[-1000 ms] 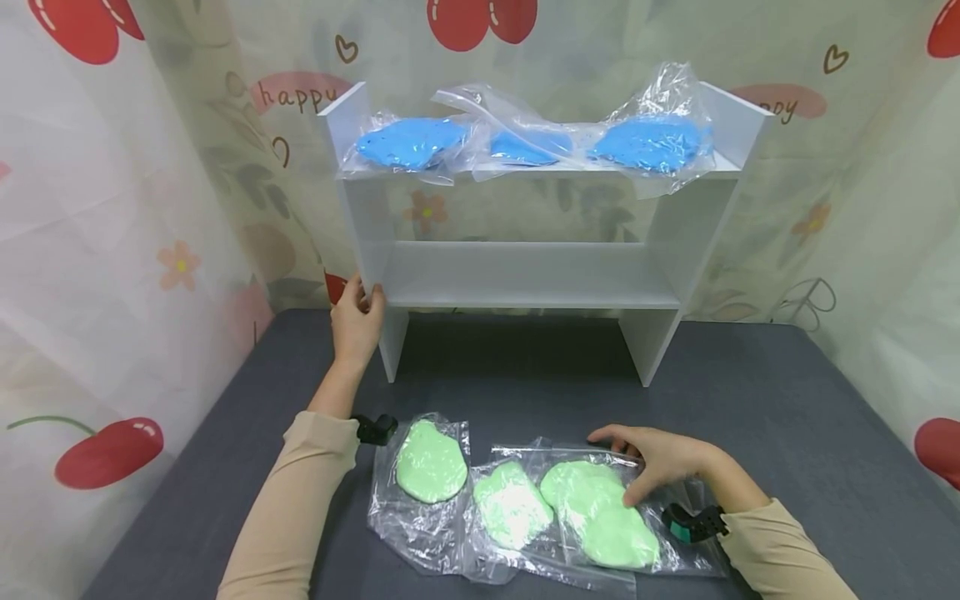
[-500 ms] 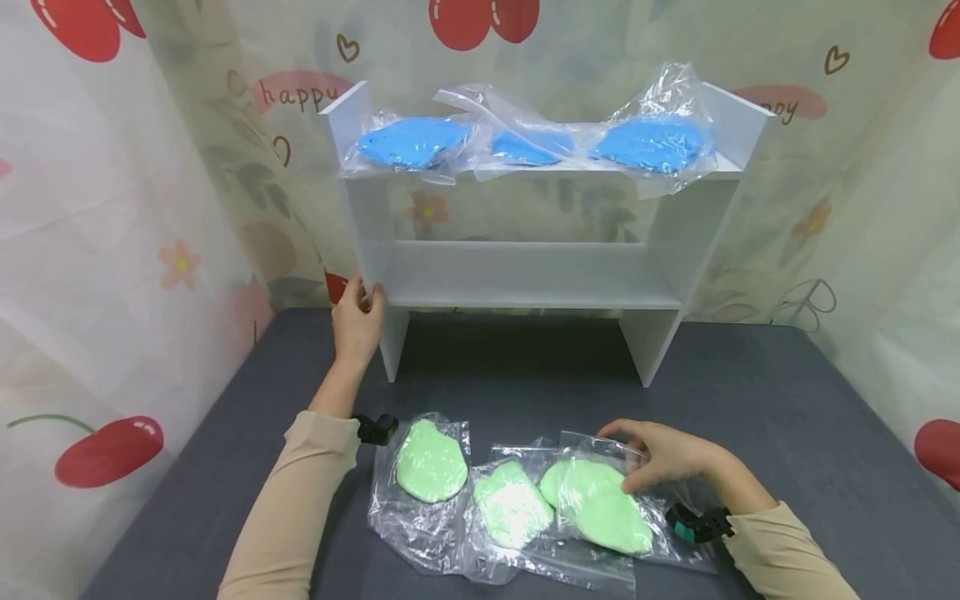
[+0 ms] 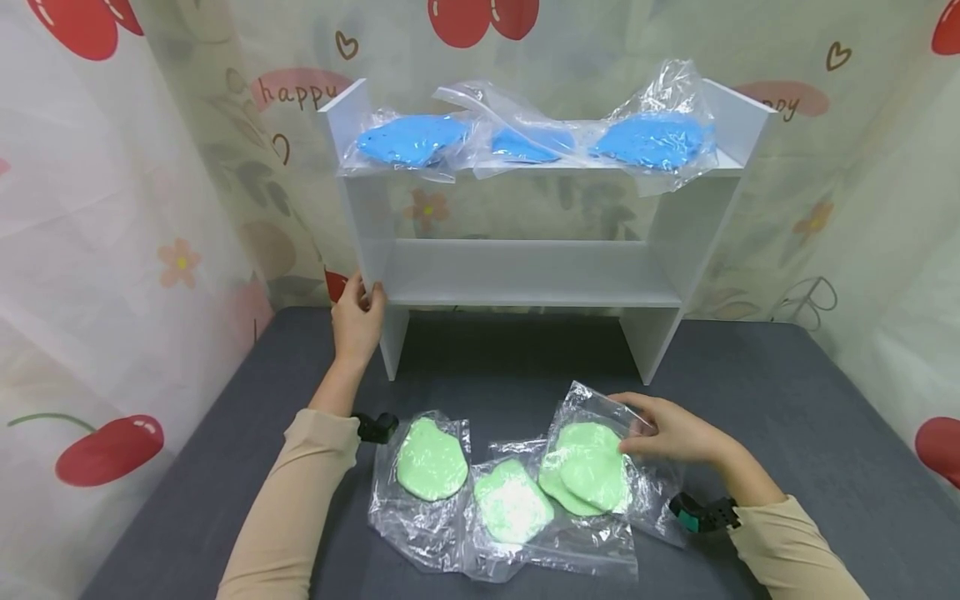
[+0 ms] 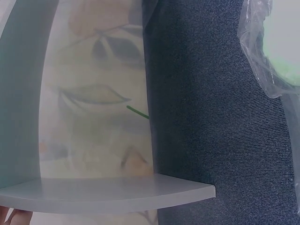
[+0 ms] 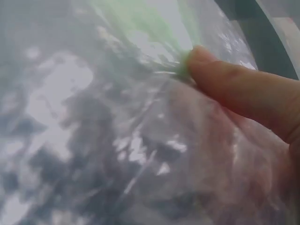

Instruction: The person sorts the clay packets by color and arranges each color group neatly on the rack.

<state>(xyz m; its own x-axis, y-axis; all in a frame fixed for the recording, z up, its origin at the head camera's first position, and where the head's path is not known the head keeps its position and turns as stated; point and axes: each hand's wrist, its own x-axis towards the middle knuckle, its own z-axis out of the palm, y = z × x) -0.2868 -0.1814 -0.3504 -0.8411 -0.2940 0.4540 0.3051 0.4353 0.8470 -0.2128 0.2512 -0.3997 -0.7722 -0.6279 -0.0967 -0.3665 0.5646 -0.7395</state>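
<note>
My right hand (image 3: 678,429) pinches the edge of a clear plastic bag (image 3: 592,404) with a flat light-green slab (image 3: 600,475) inside. The bag is tilted up and overlaps another bagged green slab (image 3: 555,485) beneath it. In the right wrist view my thumb (image 5: 234,84) presses on the film beside the green, and the fingers show dimly through the plastic. My left hand (image 3: 358,321) grips the front edge of the left side panel of a white shelf (image 3: 525,271); in the left wrist view only its fingertips (image 4: 18,218) show.
Two more bagged green slabs lie on the dark table, one at the left (image 3: 431,460) and one in the middle (image 3: 512,504). Blue bagged slabs (image 3: 652,142) sit on the top shelf board, with plastic hanging over its front edge. Patterned cloth (image 3: 180,333) surrounds the table.
My right hand has lifted the bagged green slab off the table and moved it forward and slightly left, tilting it up. My left hand stays on the shelf panel.
</note>
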